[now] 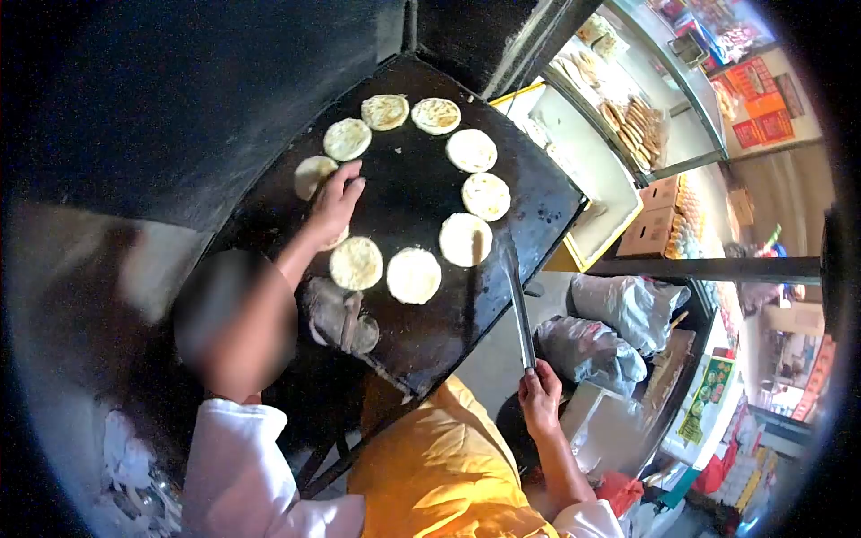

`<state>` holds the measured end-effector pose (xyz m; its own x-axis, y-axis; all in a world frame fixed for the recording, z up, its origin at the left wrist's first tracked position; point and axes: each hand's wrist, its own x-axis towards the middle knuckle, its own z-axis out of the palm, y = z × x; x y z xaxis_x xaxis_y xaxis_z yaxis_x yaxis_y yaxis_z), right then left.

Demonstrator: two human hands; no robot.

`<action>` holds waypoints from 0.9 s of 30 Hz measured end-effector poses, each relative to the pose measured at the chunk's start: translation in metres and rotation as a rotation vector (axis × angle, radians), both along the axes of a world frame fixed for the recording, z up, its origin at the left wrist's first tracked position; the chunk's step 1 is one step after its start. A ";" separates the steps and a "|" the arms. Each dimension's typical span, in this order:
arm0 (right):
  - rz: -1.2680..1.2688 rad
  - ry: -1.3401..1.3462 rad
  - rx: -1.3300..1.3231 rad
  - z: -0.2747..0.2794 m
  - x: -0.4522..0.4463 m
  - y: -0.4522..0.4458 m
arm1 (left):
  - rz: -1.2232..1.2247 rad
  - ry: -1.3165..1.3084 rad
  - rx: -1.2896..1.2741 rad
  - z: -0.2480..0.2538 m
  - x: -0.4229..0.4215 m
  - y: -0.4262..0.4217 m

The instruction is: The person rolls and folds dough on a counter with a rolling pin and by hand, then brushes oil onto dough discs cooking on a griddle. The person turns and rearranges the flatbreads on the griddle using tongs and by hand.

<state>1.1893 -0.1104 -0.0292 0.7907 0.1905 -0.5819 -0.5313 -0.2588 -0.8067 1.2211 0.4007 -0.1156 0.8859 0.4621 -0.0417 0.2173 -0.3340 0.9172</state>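
Note:
Several round, pale flatbreads with light brown spots lie in a ring on a dark griddle [395,193]. My left hand [337,204] is over the left side of the ring, fingers apart, with nothing visible in it. Its fingertips are beside one flatbread [312,178], and another flatbread [337,238] is mostly hidden under the wrist. I cannot tell whether the fingers touch the bread. At the griddle's right edge, my right hand [541,394] is closed around the end of long metal tongs [520,309]. Their tips point towards the griddle, close to the rightmost lower flatbread [465,239].
A grey cloth [330,316] lies on the griddle's near left part. Beyond the right edge stands a yellow-rimmed tray [603,220], with a glass display case of breads [632,125] behind it. Grey plastic bags [592,350] and egg cartons [686,220] are further right.

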 end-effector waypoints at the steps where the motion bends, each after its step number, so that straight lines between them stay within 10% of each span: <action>1: -0.025 -0.013 -0.006 -0.003 0.004 -0.001 | -0.018 0.028 0.066 -0.005 0.026 0.008; 7: -0.055 -0.054 -0.081 0.004 0.019 0.009 | 0.007 0.175 0.732 -0.049 0.154 0.052; 27: 0.050 -0.696 -0.496 -0.013 0.021 -0.007 | -0.183 0.140 0.817 0.037 0.139 -0.071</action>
<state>1.2104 -0.1169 -0.0427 0.9962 0.0867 0.0077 0.0647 -0.6781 -0.7321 1.3599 0.3297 -0.0788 0.9611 0.2446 0.1279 0.1889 -0.9207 0.3414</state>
